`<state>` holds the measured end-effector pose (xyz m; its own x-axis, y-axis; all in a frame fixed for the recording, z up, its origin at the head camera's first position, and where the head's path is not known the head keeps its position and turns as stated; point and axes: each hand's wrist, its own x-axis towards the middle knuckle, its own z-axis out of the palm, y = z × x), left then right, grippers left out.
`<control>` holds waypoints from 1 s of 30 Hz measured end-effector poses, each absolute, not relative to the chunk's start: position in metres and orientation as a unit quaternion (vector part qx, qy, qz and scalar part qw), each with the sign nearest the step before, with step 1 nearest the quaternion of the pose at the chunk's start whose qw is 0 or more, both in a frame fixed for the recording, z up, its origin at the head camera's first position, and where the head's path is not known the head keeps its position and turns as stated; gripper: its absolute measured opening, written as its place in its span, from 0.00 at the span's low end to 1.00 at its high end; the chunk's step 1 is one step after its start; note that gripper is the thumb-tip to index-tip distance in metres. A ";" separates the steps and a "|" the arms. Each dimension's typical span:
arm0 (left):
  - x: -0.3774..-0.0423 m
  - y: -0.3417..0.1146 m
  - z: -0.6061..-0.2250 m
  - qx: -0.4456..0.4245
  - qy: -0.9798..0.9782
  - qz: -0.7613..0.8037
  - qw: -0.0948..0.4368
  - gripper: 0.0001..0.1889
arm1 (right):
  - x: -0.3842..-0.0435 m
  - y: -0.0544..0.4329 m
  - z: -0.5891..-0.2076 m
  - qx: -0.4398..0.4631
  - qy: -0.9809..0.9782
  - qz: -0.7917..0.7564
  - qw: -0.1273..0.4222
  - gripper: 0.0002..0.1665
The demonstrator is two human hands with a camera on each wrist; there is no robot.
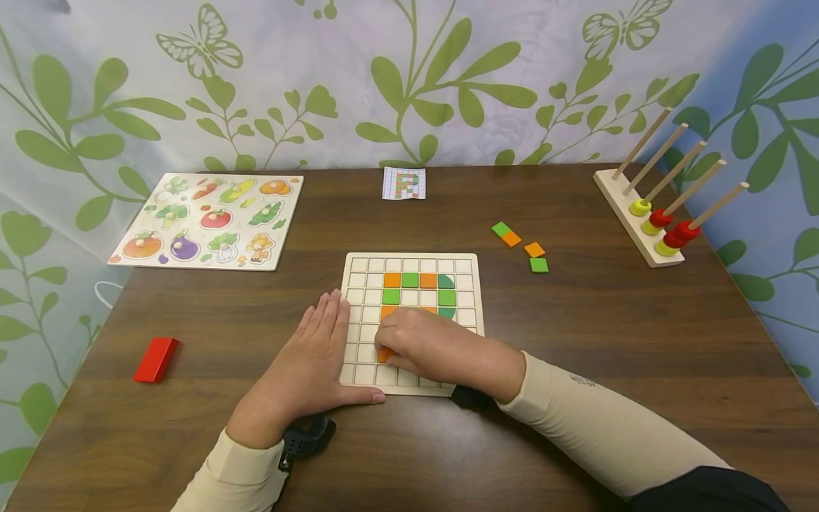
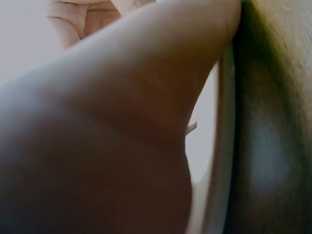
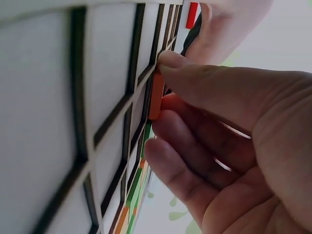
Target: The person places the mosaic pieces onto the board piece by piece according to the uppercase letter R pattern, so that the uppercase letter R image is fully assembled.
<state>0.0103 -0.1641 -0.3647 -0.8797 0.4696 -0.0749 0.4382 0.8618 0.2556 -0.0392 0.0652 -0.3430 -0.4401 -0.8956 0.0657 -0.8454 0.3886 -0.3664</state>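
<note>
A pale wooden grid board (image 1: 409, 260) lies in front of me, with orange, green and dark green pieces set in its squares. My right hand (image 1: 425, 345) is over the board's middle. Between its thumb and fingers it pinches an orange square tile (image 3: 155, 95), right at the grid in the right wrist view. Part of the pattern is hidden under this hand. My left hand (image 1: 313, 355) rests at the board's left edge with fingers straight, its thumb along the near edge. Most of the left wrist view is filled by that hand, blurred.
Several loose green and orange tiles (image 1: 539, 265) lie right of the board. Behind it is a small pattern card (image 1: 404, 183). A vegetable puzzle (image 1: 217, 218) sits back left, a red block (image 1: 156, 360) at left, and a peg stand with rings (image 1: 640, 220) at back right.
</note>
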 end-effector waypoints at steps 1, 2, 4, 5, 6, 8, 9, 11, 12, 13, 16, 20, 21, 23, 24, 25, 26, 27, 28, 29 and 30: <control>0.010 -0.164 -0.365 0.235 0.963 0.116 0.068 0.76 | -0.039 0.065 -0.343 -0.524 0.830 -0.178 0.070 0.04; 0.010 -0.164 -0.365 0.234 0.963 0.116 0.069 0.76 | -0.039 0.065 -0.343 -0.523 0.830 -0.181 0.068 0.04; 0.010 -0.164 -0.365 0.233 0.963 0.117 0.071 0.76 | -0.038 0.065 -0.344 -0.516 0.833 -0.185 0.070 0.05; 0.010 -0.164 -0.365 0.233 0.963 0.117 0.071 0.76 | -0.038 0.065 -0.343 -0.510 0.836 -0.188 0.072 0.06; 0.010 -0.164 -0.365 0.232 0.963 0.117 0.072 0.76 | -0.038 0.065 -0.343 -0.503 0.839 -0.190 0.076 0.07; 0.010 -0.164 -0.365 0.231 0.963 0.118 0.074 0.76 | -0.037 0.064 -0.342 -0.490 0.846 -0.194 0.083 0.08; 0.010 -0.164 -0.365 0.230 0.963 0.118 0.074 0.76 | -0.037 0.064 -0.342 -0.484 0.849 -0.195 0.087 0.09; 0.010 -0.164 -0.365 0.230 0.963 0.117 0.075 0.76 | -0.037 0.064 -0.341 -0.478 0.851 -0.198 0.091 0.10; 0.010 -0.164 -0.365 0.230 0.963 0.116 0.076 0.76 | -0.037 0.064 -0.341 -0.478 0.851 -0.198 0.091 0.10; 0.010 -0.164 -0.365 0.231 0.963 0.116 0.076 0.76 | -0.037 0.065 -0.342 -0.479 0.851 -0.197 0.091 0.10; 0.010 -0.164 -0.365 0.232 0.963 0.115 0.075 0.76 | -0.036 0.066 -0.341 -0.485 0.849 -0.189 0.088 0.10; 0.009 -0.164 -0.365 0.231 0.963 0.116 0.074 0.76 | -0.036 0.068 -0.339 -0.491 0.849 -0.176 0.080 0.10; 0.009 -0.164 -0.365 0.231 0.963 0.116 0.075 0.76 | -0.036 0.069 -0.338 -0.493 0.849 -0.174 0.078 0.10; 0.009 -0.164 -0.365 0.230 0.963 0.115 0.077 0.76 | -0.037 0.070 -0.338 -0.496 0.847 -0.174 0.073 0.10; 0.010 -0.164 -0.365 0.230 0.963 0.114 0.079 0.76 | -0.037 0.071 -0.338 -0.499 0.846 -0.175 0.069 0.09; 0.010 -0.164 -0.365 0.230 0.963 0.113 0.080 0.76 | -0.037 0.072 -0.339 -0.502 0.844 -0.176 0.065 0.09; 0.010 -0.164 -0.365 0.229 0.963 0.113 0.080 0.76 | -0.038 0.073 -0.339 -0.504 0.843 -0.177 0.061 0.09; 0.010 -0.164 -0.365 0.229 0.963 0.113 0.081 0.76 | -0.039 0.074 -0.339 -0.506 0.842 -0.179 0.057 0.09; 0.010 -0.164 -0.365 0.230 0.963 0.112 0.081 0.76 | -0.039 0.075 -0.338 -0.507 0.841 -0.183 0.052 0.08; 0.010 -0.164 -0.364 0.230 0.963 0.112 0.080 0.76 | -0.040 0.077 -0.338 -0.508 0.839 -0.188 0.048 0.09; 0.010 -0.164 -0.364 0.230 0.964 0.112 0.080 0.76 | -0.042 0.079 -0.338 -0.507 0.839 -0.193 0.043 0.08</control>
<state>0.0102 -0.1636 -0.3644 -0.8819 0.4603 -0.1020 0.4247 0.8696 0.2519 -0.0418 0.0792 -0.3376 -0.4822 -0.8674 0.1227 -0.8341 0.4118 -0.3670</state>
